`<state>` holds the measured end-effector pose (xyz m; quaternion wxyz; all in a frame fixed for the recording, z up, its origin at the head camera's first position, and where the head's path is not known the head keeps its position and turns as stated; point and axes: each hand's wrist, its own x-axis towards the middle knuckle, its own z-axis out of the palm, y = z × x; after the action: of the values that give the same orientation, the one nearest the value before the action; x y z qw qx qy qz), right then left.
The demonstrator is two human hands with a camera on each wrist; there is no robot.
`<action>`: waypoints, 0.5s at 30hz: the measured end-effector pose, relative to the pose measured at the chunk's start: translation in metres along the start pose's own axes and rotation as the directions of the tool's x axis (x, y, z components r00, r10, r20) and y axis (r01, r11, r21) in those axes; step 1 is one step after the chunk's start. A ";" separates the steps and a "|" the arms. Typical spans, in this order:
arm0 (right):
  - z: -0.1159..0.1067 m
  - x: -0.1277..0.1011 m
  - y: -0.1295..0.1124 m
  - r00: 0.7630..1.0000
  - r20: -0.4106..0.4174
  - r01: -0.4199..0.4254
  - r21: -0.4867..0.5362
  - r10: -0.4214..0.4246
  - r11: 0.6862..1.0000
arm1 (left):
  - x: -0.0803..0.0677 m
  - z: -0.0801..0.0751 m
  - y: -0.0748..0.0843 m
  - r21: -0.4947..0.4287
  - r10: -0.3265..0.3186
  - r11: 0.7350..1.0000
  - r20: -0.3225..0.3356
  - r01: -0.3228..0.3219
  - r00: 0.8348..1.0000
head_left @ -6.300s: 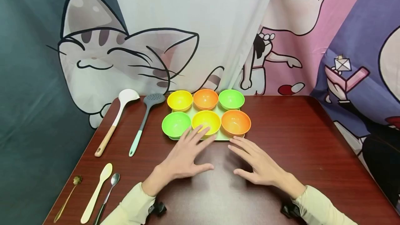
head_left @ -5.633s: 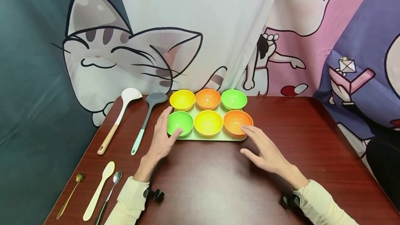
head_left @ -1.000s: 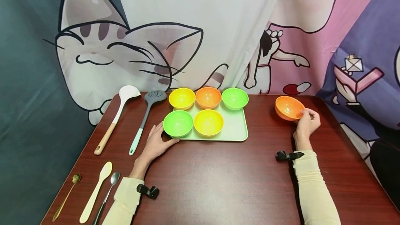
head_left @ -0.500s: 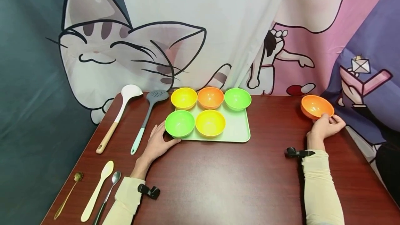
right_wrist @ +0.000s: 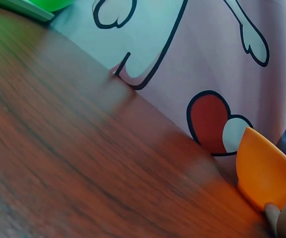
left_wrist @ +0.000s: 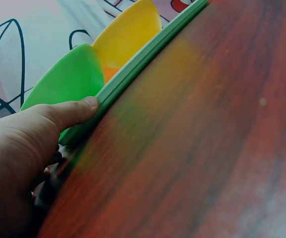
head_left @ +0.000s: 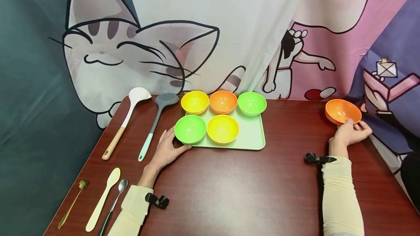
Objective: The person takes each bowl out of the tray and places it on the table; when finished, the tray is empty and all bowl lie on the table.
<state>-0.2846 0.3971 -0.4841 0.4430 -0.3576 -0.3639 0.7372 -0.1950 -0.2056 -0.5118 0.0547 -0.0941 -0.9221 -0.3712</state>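
Note:
At the back right corner of the table, my right hand (head_left: 350, 133) grips an orange bowl (head_left: 342, 111) by its near side. In the right wrist view the orange bowl (right_wrist: 264, 171) stands low at the table's back edge, with a fingertip against its lower wall. My left hand (head_left: 166, 149) holds the left front corner of a pale green tray (head_left: 251, 134), beside a green bowl (head_left: 190, 129). Its thumb (left_wrist: 78, 112) presses on the tray's front edge in the left wrist view. A yellow bowl (head_left: 223, 129) sits in the tray's front row, right of the green one.
Behind them on the tray are a yellow bowl (head_left: 195, 102), an orange bowl (head_left: 223, 102) and a green bowl (head_left: 252, 103). Left lie a white ladle (head_left: 126, 123), a grey slotted turner (head_left: 157, 119), a cream spoon (head_left: 103, 199), a gold spoon (head_left: 73, 203) and a black-handled spoon (head_left: 113, 207).
The orange bowl has left the tray's front right spot; my right hand has carried it right to the back corner. My left hand has come to the tray's left front corner and stayed.

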 end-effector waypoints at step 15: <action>0.000 -0.004 0.003 0.999 0.035 0.028 -0.017 -0.027 0.999 | 0.000 0.002 -0.004 0.013 0.008 1.000 -0.002 -0.008 1.000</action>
<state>-0.2838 0.3922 -0.4855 0.4436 -0.3438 -0.3827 0.7339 -0.1957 -0.2066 -0.5160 0.0575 -0.0969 -0.9240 -0.3653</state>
